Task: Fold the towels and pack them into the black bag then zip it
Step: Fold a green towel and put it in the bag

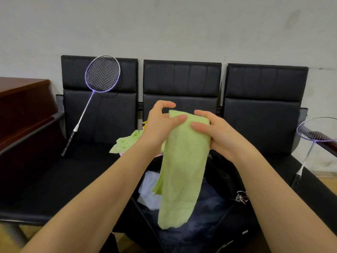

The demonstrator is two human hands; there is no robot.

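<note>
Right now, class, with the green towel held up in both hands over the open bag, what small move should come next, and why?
Probably fold it in half once more. The green towel hangs long from the left hand and right hand, which pinch its top edge, so it looks too long to lie neatly in the open black bag below. A second green towel still waits behind.

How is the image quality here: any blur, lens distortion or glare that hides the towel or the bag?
Head view: lighting is soft and even, no glare. Wide-angle bending shows at the edges, where the black padded bench curves. The long light-green folded towel, held by the left hand and right hand, is slightly soft. The open black bag is dark, its inside hard to read.
</note>
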